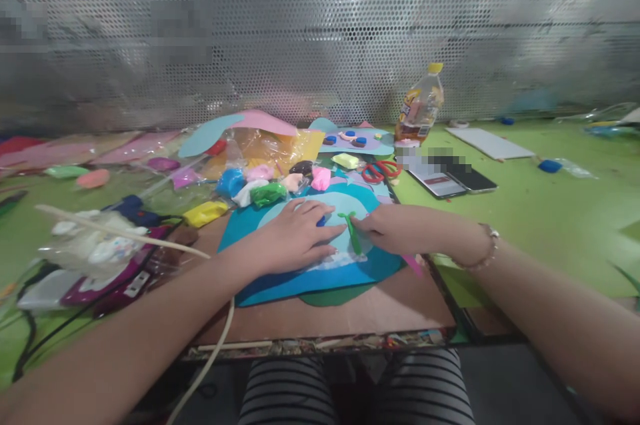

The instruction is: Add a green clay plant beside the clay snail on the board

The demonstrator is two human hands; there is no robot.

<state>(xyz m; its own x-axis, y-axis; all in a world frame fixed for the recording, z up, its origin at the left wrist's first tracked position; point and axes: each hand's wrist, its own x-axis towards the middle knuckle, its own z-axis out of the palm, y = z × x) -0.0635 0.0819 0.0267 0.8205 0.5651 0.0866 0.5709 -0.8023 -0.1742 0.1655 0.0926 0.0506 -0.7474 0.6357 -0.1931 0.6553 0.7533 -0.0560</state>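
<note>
A: What are the fingers doing?

B: The right hand (400, 228) has its fingertips bunched against the upper part of the green clay strip (353, 238). I cannot tell whether they pinch it or only touch it. The left hand (295, 238) lies flat with its fingers spread loose, gripping nothing.

A: Where is the strip?

B: It lies between the two hands on the light blue disc (345, 201), running towards the person. A small blue bit (321, 220) shows just beside the left fingertips.

A: And under the disc?

B: There is a blue sheet (310, 285) on a brown board (350, 321), which rests on the green table (550, 211).

A: What is further out?

B: Clay lumps sit just beyond the sheet: a green lump (267, 193), a pink lump (321, 178) and, to the left, a yellow lump (205, 213). Red scissors (380, 170) lie near the two phones (450, 178), with a bottle (420, 108) upright behind them.
</note>
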